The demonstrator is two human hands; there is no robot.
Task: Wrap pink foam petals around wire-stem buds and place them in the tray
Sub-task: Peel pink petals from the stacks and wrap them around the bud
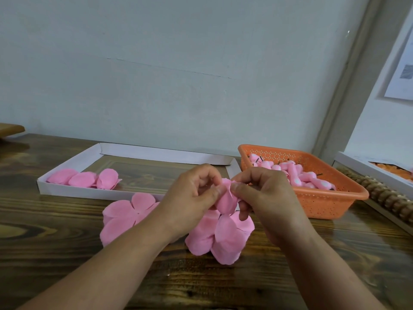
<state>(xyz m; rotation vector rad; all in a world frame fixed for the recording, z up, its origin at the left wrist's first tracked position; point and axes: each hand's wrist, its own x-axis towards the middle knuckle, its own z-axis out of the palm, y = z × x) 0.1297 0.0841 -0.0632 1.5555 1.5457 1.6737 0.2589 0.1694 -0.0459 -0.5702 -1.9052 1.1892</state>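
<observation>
Both the left hand and right hand pinch a pink petal, held up off the table to curl it round a bud, probably hidden inside.

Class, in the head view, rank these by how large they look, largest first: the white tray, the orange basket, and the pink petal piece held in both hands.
1. white tray, the widest of the three.
2. orange basket, clearly smaller than the tray.
3. pink petal piece, smallest, though partly hidden by the fingers and nearer the camera.
</observation>
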